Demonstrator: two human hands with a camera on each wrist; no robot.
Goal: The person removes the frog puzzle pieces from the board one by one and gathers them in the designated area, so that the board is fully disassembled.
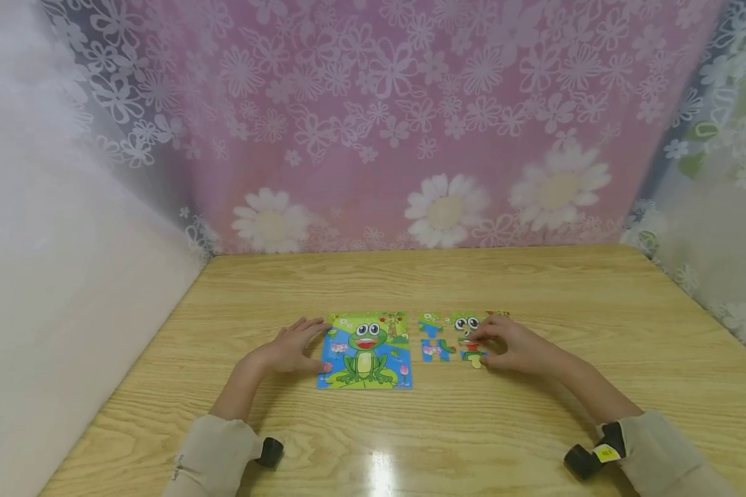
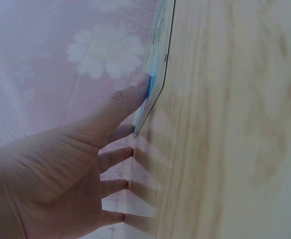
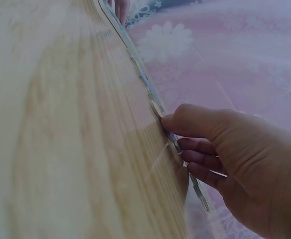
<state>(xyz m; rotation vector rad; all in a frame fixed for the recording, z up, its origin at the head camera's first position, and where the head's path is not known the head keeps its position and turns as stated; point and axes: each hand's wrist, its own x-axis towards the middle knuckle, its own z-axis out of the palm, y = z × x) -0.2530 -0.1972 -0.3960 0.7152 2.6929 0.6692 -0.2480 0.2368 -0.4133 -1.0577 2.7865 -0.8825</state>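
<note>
Left hand (image 1: 292, 347): fingers spread, thumb on frog picture (image 1: 365, 355); light press should hold it still. Right hand (image 1: 512, 345): fingers bent, touching puzzle pieces (image 1: 466, 324) just right of frog picture, on table (image 1: 323, 442). Pinching? Cannot tell. Best nudge gently, pieces flat, bumps facing gaps. Far: flower cloth (image 1: 373, 131).

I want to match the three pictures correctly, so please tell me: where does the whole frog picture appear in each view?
Head: the whole frog picture lies face up, below the centre.
Left wrist: upper middle, seen almost edge-on.
Right wrist: top, left of the middle, as a thin slanting strip.
Shared landmark: the left hand, which appears next to it in all three views.
</note>
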